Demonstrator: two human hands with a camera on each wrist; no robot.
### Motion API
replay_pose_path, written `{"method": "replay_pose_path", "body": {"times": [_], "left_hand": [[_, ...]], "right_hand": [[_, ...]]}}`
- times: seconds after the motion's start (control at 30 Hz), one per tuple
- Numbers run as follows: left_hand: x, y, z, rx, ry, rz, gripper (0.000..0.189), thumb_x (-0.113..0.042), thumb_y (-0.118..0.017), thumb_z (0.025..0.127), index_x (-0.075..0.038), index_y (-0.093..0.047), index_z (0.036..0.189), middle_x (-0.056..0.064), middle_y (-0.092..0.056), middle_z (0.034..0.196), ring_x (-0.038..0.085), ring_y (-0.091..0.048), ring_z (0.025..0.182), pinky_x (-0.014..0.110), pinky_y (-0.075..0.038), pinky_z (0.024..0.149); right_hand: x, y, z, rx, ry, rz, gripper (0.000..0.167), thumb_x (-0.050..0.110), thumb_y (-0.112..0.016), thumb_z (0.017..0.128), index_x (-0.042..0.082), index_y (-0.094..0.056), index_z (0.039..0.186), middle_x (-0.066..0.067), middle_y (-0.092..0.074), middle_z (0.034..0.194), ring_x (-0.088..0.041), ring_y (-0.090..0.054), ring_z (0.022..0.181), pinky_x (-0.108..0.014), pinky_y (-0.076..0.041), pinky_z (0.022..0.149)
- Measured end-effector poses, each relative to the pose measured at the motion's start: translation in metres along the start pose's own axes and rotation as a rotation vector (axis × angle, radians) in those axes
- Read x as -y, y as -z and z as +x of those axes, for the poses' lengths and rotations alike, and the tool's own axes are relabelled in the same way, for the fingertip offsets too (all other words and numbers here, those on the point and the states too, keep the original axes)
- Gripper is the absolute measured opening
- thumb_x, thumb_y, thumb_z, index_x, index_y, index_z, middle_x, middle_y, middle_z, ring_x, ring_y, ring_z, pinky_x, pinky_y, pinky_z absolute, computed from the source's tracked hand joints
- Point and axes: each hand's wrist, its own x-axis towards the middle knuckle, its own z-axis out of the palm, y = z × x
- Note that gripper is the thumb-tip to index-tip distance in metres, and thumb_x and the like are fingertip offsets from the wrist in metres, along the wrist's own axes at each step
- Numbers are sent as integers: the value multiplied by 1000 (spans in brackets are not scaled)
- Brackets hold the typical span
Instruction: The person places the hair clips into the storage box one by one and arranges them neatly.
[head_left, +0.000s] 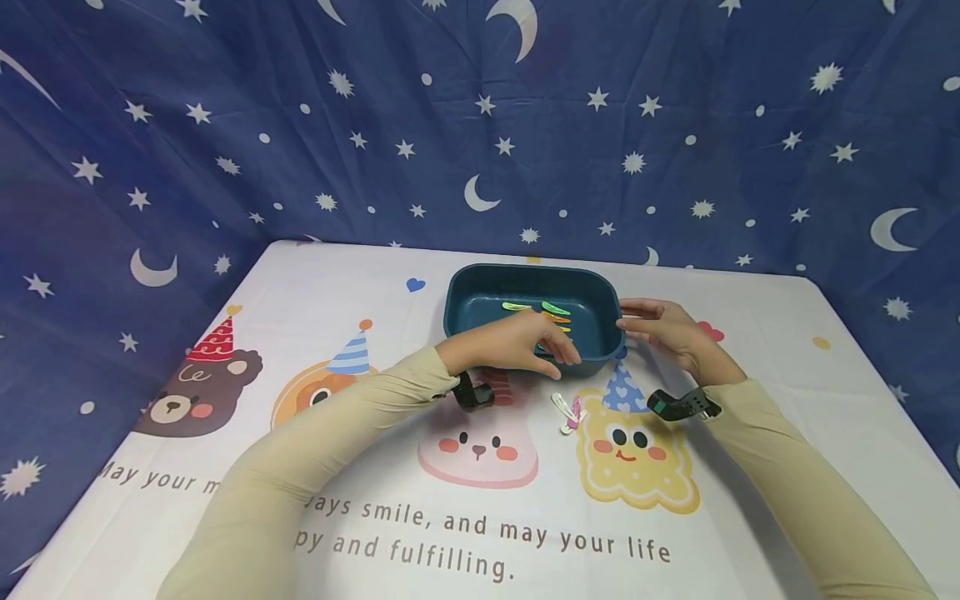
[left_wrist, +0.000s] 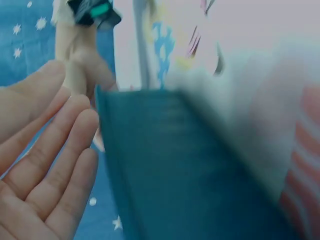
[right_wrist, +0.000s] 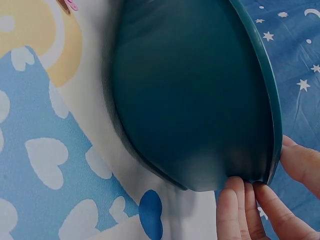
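Observation:
A dark teal plastic box (head_left: 525, 268) stands on the table with several snap hair clips inside, among them a pale yellow-green clip (head_left: 517, 306), a green clip (head_left: 556, 308) and an orange clip (head_left: 556, 317). Over the box's front rim reaches my left hand (head_left: 517, 342), fingers loosely bent and thumb apart, holding nothing; it hides part of the inside. My right hand (head_left: 667, 329) pinches the rim at the right end, thumb and fingers on opposite sides of the wall in the right wrist view. In front of the box lie a white clip (head_left: 562, 406) and a pink clip (head_left: 576, 412).
A white tablecloth (head_left: 360, 467) with printed cartoon animals and lettering covers the table. Behind it hangs a blue curtain (head_left: 450, 125) with moons and stars. Black straps with camera mounts sit on both wrists, the right mount (head_left: 678, 405) low over the cloth.

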Motion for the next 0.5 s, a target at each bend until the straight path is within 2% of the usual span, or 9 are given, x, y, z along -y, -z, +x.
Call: {"method": "replay_pose_path", "body": {"times": [0.3,0.5], "left_hand": [[-11,-20,-3,0,-33,49,29,-8,-70,83,-3,-68,111,8,-70,109,14,-64,99,16,-47,90],[-9,-27,-4,17,-9,67,28,-8,-70,83,-5,-69,111,6,-70,109,12,-64,99,15,-46,89]], "right_hand": [[1,0,0,-19,-21,-15,69,6,-66,86,-9,-28,141,14,-63,95,2,-63,89,-15,-51,80],[0,0,1,-21,-6,3,65,5,-67,85,-10,-32,138,12,-64,95,0,-64,89,-17,-52,80]]}}
